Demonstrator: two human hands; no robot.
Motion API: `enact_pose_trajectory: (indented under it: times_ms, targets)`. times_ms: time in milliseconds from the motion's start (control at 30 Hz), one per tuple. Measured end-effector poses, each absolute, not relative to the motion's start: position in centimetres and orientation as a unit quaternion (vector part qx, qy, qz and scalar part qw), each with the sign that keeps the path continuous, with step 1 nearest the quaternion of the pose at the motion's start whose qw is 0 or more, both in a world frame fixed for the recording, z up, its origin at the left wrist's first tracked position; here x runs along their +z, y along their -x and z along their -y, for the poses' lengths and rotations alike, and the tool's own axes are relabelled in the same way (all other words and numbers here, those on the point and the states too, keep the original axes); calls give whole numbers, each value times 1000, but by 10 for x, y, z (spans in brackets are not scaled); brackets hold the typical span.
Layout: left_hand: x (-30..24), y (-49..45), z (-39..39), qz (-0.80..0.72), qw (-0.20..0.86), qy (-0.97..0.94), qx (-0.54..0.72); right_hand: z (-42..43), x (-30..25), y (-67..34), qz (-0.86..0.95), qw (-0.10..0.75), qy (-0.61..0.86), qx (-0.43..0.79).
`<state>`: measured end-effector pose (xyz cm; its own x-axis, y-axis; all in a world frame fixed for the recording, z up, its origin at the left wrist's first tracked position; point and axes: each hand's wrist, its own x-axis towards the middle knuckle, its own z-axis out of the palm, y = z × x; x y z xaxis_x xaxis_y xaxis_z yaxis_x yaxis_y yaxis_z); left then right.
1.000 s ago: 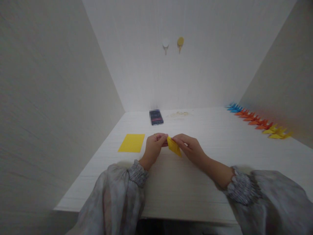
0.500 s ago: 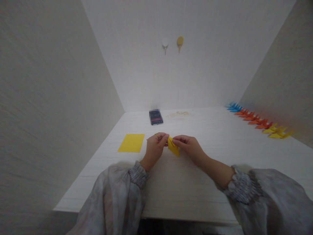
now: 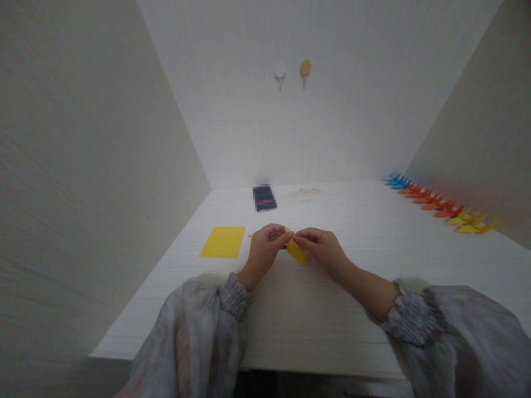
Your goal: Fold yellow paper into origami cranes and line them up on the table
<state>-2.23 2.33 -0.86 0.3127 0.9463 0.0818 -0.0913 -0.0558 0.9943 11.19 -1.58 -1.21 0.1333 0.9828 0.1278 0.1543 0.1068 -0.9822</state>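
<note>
A small folded piece of yellow origami paper (image 3: 297, 254) is held above the white table, pinched between both hands. My left hand (image 3: 265, 246) grips its left upper side, with the thumb pressed on the near face. My right hand (image 3: 321, 246) pinches the upper right edge between thumb and forefinger. The thumbs nearly meet at the top of the fold, and fingers hide part of the paper. To the left of my left hand lies a flat yellow paper square (image 3: 223, 242).
Folded paper cranes (image 3: 448, 209) in blue, orange, red and yellow line the table's right side. A phone (image 3: 264, 198), blurred out, lies toward the back wall. Two hooks, one white (image 3: 280, 72) and one yellow (image 3: 305, 68), hang on that wall.
My left thumb has slid right across the top of the folded paper, closer to the right fingertips. The paper has shifted slightly to the right and its folds look different.
</note>
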Motion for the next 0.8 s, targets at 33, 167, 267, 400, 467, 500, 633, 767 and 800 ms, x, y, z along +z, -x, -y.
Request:
enact_pose_trajectory:
  times_ms: [33,167,267,400,467,500,633,767,800]
  targets:
    - [-8,23,-23,-376,582,-565,447,16,-12,-112,529,524,541,391]
    - [-7,24,-24,-368,607,-557,431,17,-10,-112,537,519,546,380]
    - [-8,25,-24,-359,613,-568,416,18,-10,-112,544,512,548,376]
    - [-9,26,-23,-348,612,-579,411,18,-9,-113,543,514,547,378]
    - [-9,26,-23,-343,618,-575,412,18,-9,-112,536,517,547,383]
    - [-9,25,-23,-341,620,-573,413,18,-9,-112,533,518,547,386]
    - [-9,25,-24,-352,611,-568,425,18,-9,-112,529,519,542,396]
    - [-8,25,-23,-360,602,-568,430,18,-9,-112,529,517,546,393]
    - [-8,25,-23,-362,602,-568,430,18,-9,-112,530,517,547,392]
